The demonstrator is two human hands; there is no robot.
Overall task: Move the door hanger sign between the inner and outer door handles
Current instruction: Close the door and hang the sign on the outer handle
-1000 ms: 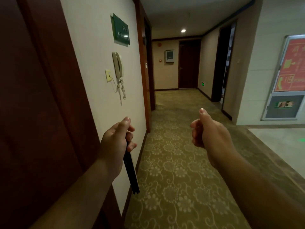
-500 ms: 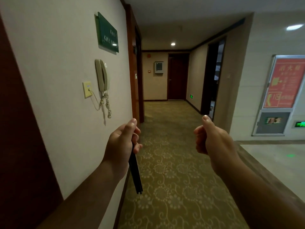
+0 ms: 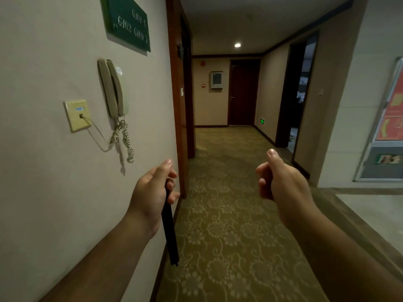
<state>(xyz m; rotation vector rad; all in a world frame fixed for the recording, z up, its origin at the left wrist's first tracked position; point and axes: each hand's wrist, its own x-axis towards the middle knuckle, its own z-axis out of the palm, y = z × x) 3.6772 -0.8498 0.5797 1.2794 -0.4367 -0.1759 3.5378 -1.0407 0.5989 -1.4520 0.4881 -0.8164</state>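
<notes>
The dark door that filled the edge beyond the left hand (image 3: 152, 192) a second ago has slid out of view, and the phone (image 3: 114, 88) and socket (image 3: 77, 115) now sit above that hand, closer than before. The person seems to be walking along the wall with the sign (image 3: 169, 232) already off one handle and not yet hung on another. The left hand grips the sign's top, and the rest hangs straight down below the fist. The right hand (image 3: 283, 184) carries nothing, its fingers curled and thumb up, level with the left and well apart from it. The sign shows edge-on only, so its face and hook cutout are hidden. No handle is in view, and the door frame (image 3: 175, 105) just past the left hand hides its door.
</notes>
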